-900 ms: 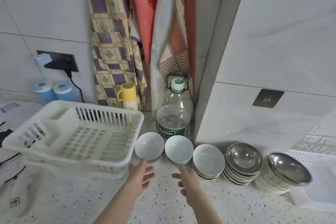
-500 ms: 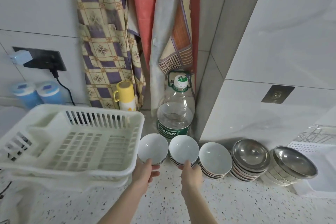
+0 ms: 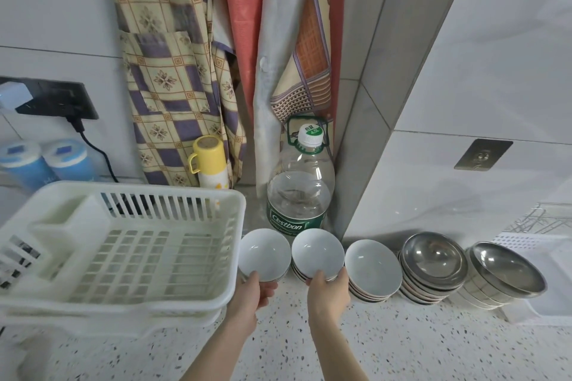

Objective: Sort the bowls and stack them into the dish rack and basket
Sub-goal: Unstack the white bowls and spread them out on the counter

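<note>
Several stacks of bowls lean in a row against the wall on the speckled counter. My left hand (image 3: 252, 291) grips the near rim of the leftmost white bowl stack (image 3: 265, 252). My right hand (image 3: 329, 289) grips the near rim of the second white bowl stack (image 3: 318, 252). A third white bowl stack (image 3: 373, 269) stands to the right, then a steel bowl stack (image 3: 433, 260) and a steel bowl on pale bowls (image 3: 506, 271). The white plastic dish rack (image 3: 130, 257) sits at the left. A wire basket (image 3: 551, 221) shows at the far right.
A large water bottle (image 3: 300, 192) stands right behind the white bowls in the corner. A yellow-capped flask (image 3: 210, 164) and two blue-lidded jars (image 3: 46, 164) stand behind the rack. Hanging cloths (image 3: 173, 71) cover the wall, with a socket and cable (image 3: 58, 99) at left.
Both hands have reached forward from the counter and closed on the near rims of the two leftmost white bowl stacks. The camera has tipped closer to the bowls.
</note>
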